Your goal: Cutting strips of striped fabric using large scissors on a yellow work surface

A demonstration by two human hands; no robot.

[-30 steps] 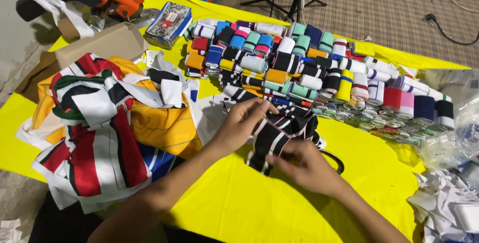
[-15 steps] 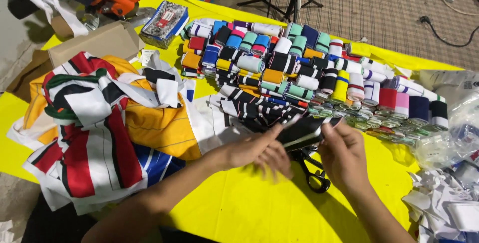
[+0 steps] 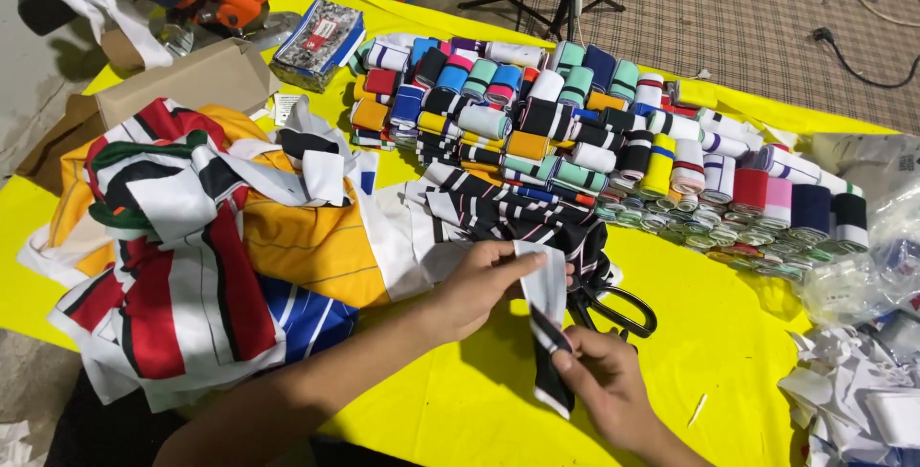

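While scissors lie just behind, left hand and right hand pinch a striped fabric strip taut

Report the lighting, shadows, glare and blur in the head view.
Head view: bright, even overhead light; soft shadows under the left hand and right hand on the yellow cloth; mild glare on the plastic bags; the fabric strip is sharp, no motion blur; the edges curve slightly.
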